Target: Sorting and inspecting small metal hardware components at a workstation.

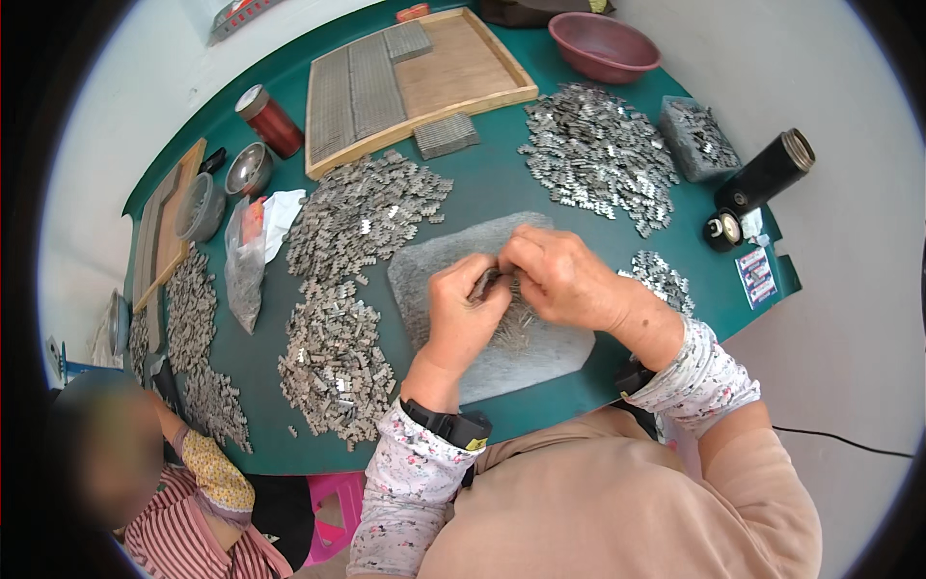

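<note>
1. The left hand (468,309) curls its fingers around a small dark piece (484,284), pinching it near the thumb.
2. The right hand (564,275) meets it there, thumb and fingers bent together; its fingertips are partly hidden, so I cannot tell exactly what they grip.
3. The piece is above a grey mat (545,372) on the green desk (492,179), near a heap of thin, needle-like bits (513,333) beneath the hands.
4. Left of the mat, a long spread of small metal pieces (362,212) runs from the wooden tray (468,72) toward the near edge.
5. The tray bears neat grey rows on its left part; a grey block (446,135) is just beside its near edge.
6. Another metal pile (603,159) is beyond the right hand, between the tray and a black flask (767,174).
7. At lower left sits another person in a yellow patterned sleeve (217,473).
</note>
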Motion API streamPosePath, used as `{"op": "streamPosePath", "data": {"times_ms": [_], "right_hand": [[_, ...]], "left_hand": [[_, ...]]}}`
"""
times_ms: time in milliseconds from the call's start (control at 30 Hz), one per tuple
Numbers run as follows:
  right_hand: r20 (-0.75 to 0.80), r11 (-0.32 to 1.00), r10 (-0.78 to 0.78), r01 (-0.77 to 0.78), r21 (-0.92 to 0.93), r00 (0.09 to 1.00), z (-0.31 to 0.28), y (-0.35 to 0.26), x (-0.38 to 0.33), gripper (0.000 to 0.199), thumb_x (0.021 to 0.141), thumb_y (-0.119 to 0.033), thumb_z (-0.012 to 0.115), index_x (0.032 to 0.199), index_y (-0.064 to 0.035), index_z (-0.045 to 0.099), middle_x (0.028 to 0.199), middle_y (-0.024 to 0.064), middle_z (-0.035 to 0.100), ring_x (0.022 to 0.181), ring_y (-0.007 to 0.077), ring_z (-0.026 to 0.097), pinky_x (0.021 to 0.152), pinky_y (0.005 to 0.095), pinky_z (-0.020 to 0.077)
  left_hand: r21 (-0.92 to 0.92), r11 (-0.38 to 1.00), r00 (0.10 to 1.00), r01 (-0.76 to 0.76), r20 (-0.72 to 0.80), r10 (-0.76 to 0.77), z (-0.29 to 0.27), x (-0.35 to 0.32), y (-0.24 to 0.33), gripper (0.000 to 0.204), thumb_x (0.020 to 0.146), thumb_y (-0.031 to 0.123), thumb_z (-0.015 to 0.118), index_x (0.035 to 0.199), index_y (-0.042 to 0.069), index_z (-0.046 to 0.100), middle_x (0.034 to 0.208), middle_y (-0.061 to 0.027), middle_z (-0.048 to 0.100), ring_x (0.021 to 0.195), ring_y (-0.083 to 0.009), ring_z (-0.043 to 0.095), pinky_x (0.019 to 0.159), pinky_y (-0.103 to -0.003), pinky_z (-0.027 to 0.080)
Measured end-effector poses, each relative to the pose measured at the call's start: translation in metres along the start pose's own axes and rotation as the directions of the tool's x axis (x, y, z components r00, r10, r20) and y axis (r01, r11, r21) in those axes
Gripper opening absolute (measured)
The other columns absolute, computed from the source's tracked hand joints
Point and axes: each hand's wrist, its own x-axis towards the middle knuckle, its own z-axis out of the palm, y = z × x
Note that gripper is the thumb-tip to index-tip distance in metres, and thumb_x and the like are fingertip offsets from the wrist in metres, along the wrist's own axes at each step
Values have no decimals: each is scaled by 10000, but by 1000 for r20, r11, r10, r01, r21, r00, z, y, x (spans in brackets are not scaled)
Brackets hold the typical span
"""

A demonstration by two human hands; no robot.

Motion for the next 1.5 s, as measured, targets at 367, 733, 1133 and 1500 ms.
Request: {"op": "streamPosePath", "data": {"times_ms": [367,733,1133,1500], "right_hand": [[-347,994,18,-55,-97,938,24,-18,-15,269,721,-85,714,949,-17,589,854,116,532,798,317,581,663,388,494],[-378,976,-153,79,-204,913,7,-17,-17,332,625,-91,741,925,-31,611,793,83,505,738,266,558,611,358,475],[-313,1000,24,-22,12,949,-15,-19,-33,300,711,-124,750,969,-25,634,811,104,562,703,277,585,596,346,483],[-190,557,589,-566,-609,785,-63,26,-85,198,786,-173,688,773,10,613,793,180,635,770,366,632,685,449,496]], "left_hand": [[-733,585,904,346,95,-416,-4,2,16,95,839,-21,600,916,-56,643,825,-88,655,662,-147,642,579,-263,550],[-866,374,908,331,184,-376,-2,-5,20,136,882,84,629,947,-31,603,754,-58,598,506,-84,479,408,-200,353],[-765,503,912,402,282,-299,-2,-6,30,92,854,63,653,875,-25,635,642,-48,564,475,-76,469,395,-195,337],[-695,620,886,363,52,-460,5,-2,26,159,887,115,644,963,-24,627,674,-45,564,499,-107,501,409,-223,340]]}}
